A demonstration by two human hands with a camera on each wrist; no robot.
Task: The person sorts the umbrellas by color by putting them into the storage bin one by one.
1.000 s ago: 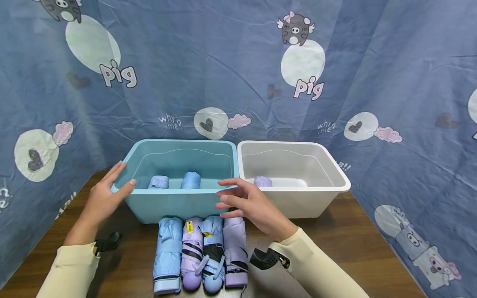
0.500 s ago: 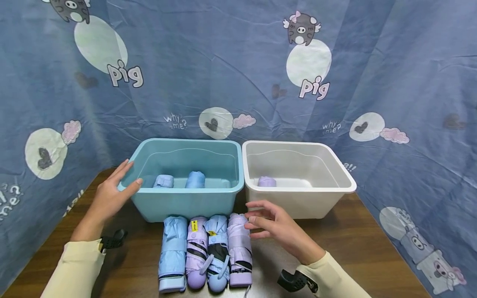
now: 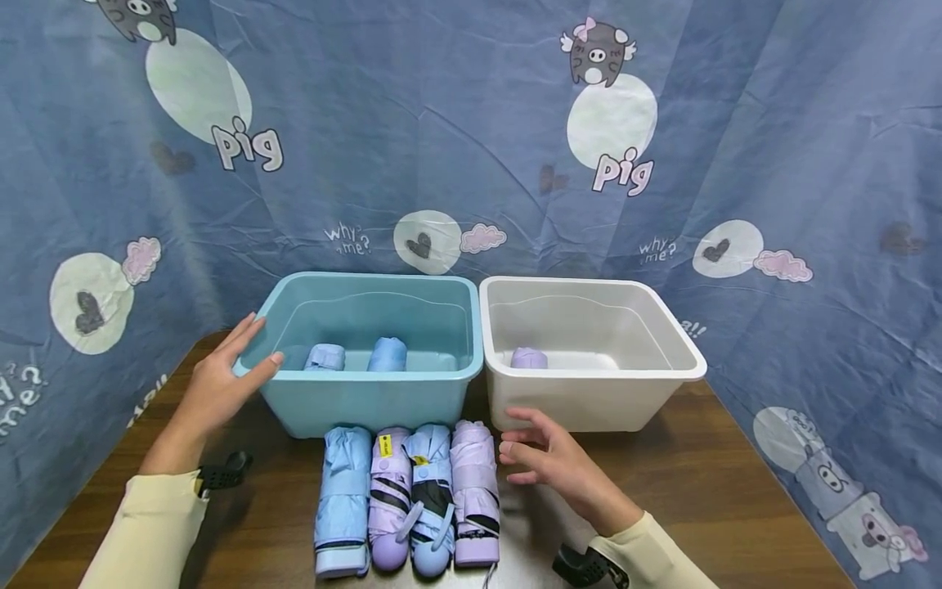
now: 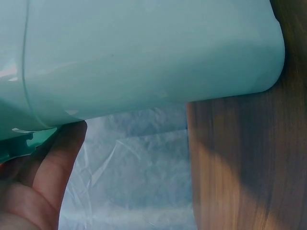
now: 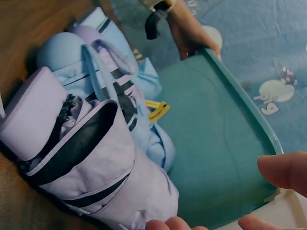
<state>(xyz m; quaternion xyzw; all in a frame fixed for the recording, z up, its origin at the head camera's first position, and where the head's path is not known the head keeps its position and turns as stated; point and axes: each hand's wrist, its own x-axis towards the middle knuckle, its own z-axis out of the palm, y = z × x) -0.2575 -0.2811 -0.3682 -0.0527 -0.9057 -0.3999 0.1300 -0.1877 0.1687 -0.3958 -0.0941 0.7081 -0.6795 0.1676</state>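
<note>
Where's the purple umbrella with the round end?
In the head view, that purple umbrella lies left of centre, between two blue umbrellas, in front of the teal bin.

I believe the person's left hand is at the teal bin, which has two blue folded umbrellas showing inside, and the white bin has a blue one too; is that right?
Not quite: the head view shows that the folded umbrella in the white bin is lilac, not blue. The left hand is at the teal bin, where two blue folded umbrellas show.
</note>
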